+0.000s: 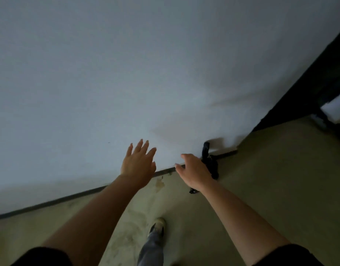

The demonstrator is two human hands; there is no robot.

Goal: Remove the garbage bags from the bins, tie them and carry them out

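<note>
A dim room: a plain pale wall point(127, 73) fills most of the view and meets an olive-beige floor point(261, 179) along a thin dark skirting strip point(69, 198) that slants up from the lower left. At the right edge a dark door frame point(309, 93) rises from the floor's far corner.

The left hand point(137, 166) is held up in front of the wall, palm away, with its fingers straight and spread. It holds nothing, and whether it touches the wall cannot be told.

The right hand point(194, 169) reaches out over the line where floor meets wall, its back to the camera, with the thumb and one finger stretched towards the left. Its other fingers are hidden, so how far it is open cannot be told.

The black garbage bag point(213, 166) shows just behind this hand, at the floor's edge against the wall. A twisted neck stands up from it, and a scrap of black plastic shows below the wrist. Whether the hand grips the bag or only passes in front of it cannot be told.

A brownish stain point(159, 184) marks the floor near the skirting between the two hands. Lower down, a pale shoe point(157, 226) and a grey trouser leg point(151, 250) step forward, and black sleeves point(40, 256) cover both upper arms.
</note>
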